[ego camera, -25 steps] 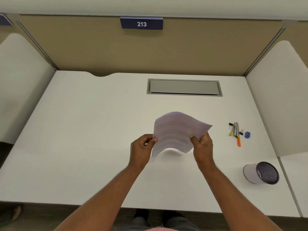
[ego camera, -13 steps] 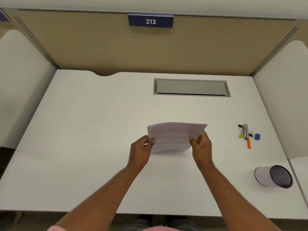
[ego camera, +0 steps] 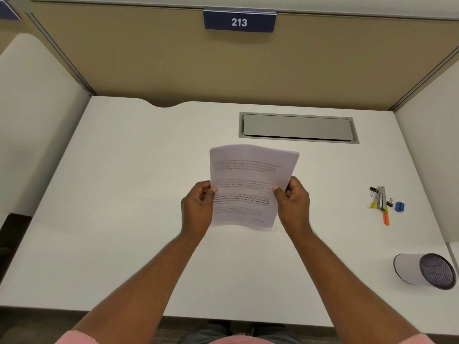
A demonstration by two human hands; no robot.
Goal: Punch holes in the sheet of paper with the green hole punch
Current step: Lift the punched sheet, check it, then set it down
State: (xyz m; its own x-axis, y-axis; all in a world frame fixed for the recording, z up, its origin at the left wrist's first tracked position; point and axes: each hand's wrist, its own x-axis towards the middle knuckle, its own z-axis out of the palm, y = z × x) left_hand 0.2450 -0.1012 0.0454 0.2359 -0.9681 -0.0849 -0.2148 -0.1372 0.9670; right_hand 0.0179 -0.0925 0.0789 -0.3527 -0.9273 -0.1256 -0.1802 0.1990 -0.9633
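The number "213" stands in white digits on a dark blue sign (ego camera: 239,21), fixed at the top edge of the tan partition (ego camera: 173,65) behind the tabletop (ego camera: 124,194). A second sign (ego camera: 8,12), also blue, shows at the upper left corner, cut off by the frame; nothing on it can be read. The sheet (ego camera: 248,184) carries several blocks of printed lines, with a bolder block in its lower half and a short bit of print near its lower right corner. All of this print is too blurred to read.
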